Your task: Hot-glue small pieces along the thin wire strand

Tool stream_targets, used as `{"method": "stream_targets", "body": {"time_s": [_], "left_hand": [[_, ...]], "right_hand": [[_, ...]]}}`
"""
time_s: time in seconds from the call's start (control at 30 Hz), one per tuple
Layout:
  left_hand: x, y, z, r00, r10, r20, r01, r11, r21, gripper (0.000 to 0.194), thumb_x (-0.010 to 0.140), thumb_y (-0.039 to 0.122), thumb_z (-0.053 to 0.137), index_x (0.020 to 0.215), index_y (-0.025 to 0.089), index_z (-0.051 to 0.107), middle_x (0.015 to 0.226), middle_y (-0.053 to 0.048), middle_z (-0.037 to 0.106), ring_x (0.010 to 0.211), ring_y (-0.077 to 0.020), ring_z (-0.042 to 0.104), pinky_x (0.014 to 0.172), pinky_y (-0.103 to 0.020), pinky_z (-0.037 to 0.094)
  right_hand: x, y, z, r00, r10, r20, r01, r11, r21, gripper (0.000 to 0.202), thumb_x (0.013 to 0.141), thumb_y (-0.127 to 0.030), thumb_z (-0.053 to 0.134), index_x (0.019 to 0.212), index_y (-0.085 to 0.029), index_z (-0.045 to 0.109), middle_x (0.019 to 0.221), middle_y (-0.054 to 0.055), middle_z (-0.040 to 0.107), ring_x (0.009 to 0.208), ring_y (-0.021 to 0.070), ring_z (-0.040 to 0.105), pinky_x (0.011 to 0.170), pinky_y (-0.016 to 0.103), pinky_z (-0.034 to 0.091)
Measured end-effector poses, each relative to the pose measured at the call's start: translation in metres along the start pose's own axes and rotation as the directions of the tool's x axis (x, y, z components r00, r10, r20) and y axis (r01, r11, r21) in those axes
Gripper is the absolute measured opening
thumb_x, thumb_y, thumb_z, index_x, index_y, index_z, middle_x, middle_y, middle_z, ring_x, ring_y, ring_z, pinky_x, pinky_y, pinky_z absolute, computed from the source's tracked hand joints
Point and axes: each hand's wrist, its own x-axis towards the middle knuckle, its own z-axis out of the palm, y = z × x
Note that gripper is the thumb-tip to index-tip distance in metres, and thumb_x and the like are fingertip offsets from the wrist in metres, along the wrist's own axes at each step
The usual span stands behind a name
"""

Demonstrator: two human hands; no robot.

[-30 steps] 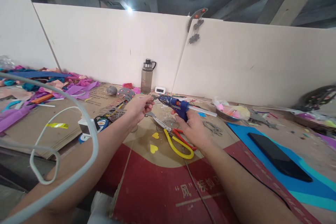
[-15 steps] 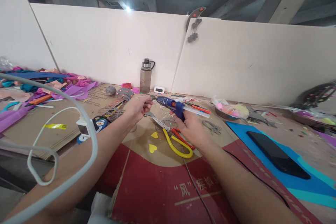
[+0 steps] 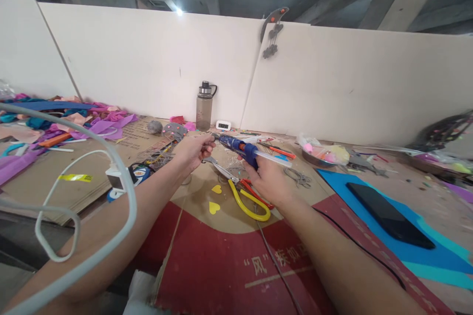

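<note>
My right hand (image 3: 268, 175) is wrapped round a blue glue gun (image 3: 238, 145), whose nozzle points left; a clear glue stick sticks out of its back end. My left hand (image 3: 197, 150) is closed in a pinch at the nozzle tip, on a small dark piece too small to name. Below the hands, yellow-handled scissors (image 3: 248, 209) and red-handled pliers (image 3: 255, 193) lie on the cardboard (image 3: 207, 251). Two yellow hearts (image 3: 214, 207) rest left of the scissors.
A bottle (image 3: 204, 110) and a small white clock (image 3: 223, 125) stand near the white partition. Black phone (image 3: 388, 214) on blue sheets, right. Bowl of pompoms (image 3: 323, 155) behind. Coloured scraps (image 3: 77, 120), a charger (image 3: 117, 177) and a white cable (image 3: 129, 206) at left.
The whole view has shifted very slightly. Both hands and the glue gun keep nearly the same position, with the nozzle still at my left fingertips.
</note>
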Motion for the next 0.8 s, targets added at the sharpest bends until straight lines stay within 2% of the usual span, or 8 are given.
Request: {"method": "stream_targets", "body": {"time_s": [0.17,0.37,0.63,0.8], "left_hand": [[0.0021,-0.0002,-0.0011,0.999,-0.027,-0.023,0.027,0.999,-0.019,0.010,0.069,0.009,0.060,0.060,0.010,0.056,0.052,-0.001,0.055,0.037,-0.0020,0.043,0.034,-0.011,0.029],[0.0002,0.0013,0.0002,0.999,-0.035,-0.026,0.034,0.999,-0.020,0.011,0.068,0.008,0.059,0.058,0.011,0.054,0.051,-0.001,0.054,0.036,-0.0018,0.042,0.034,-0.011,0.029],[-0.0009,0.0006,0.0023,0.998,-0.038,-0.041,0.038,0.999,0.002,0.010,0.065,0.009,0.060,0.058,0.011,0.054,0.050,-0.001,0.055,0.035,-0.0022,0.042,0.032,-0.012,0.026],[0.0014,-0.0001,0.0001,0.998,-0.051,-0.028,0.051,0.998,-0.027,0.009,0.064,0.009,0.060,0.058,0.012,0.053,0.049,0.000,0.053,0.035,-0.0020,0.041,0.033,-0.012,0.027]], "right_hand": [[-0.0009,0.0023,-0.0004,0.999,-0.037,0.012,0.038,0.999,-0.032,0.043,0.090,-0.029,0.045,0.132,-0.022,0.046,0.119,0.010,0.062,0.104,0.0265,0.059,0.090,0.043,0.046],[-0.0017,0.0001,0.0001,1.000,-0.013,-0.022,0.013,1.000,-0.016,0.034,0.091,-0.032,0.043,0.121,-0.021,0.053,0.114,0.011,0.064,0.102,0.0262,0.060,0.088,0.043,0.047],[-0.0015,0.0030,0.0021,0.999,-0.053,-0.005,0.053,0.998,-0.018,0.039,0.090,-0.028,0.044,0.128,-0.022,0.048,0.118,0.010,0.063,0.104,0.0261,0.060,0.091,0.043,0.046],[-0.0018,0.0010,0.0001,1.000,-0.010,0.004,0.010,0.999,-0.032,0.037,0.089,-0.030,0.044,0.124,-0.020,0.051,0.114,0.011,0.064,0.101,0.0267,0.061,0.089,0.044,0.047]]}}
